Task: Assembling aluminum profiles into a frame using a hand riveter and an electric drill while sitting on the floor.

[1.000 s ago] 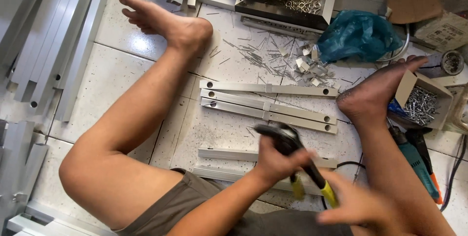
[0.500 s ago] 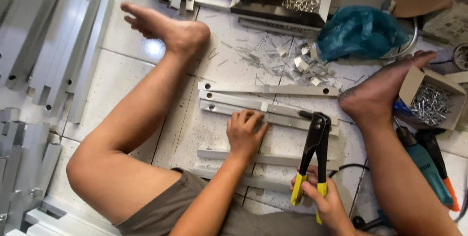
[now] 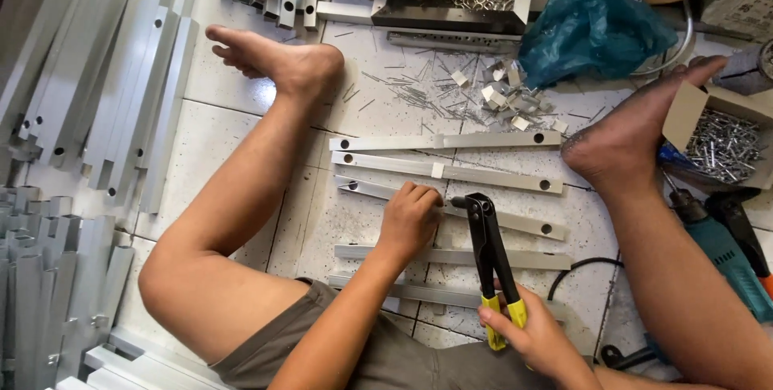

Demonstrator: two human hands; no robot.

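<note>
Tiled floor (image 3: pixel 241 128) strewn with metal strips, left hand (image 3: pixel 409 221) pressed flat on a strip (image 3: pixel 451 211) at centre frame, right hand (image 3: pixel 538 340) lower right, fingers wrapped tight round the yellow handles of a rivet tool (image 3: pixel 489 253), its nose touching that same strip, box of rivets (image 3: pixel 721 144) far right.

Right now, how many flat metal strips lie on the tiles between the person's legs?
5: top strip, second strip, third strip under left hand, fourth strip, nearest strip, partly hidden.
</note>
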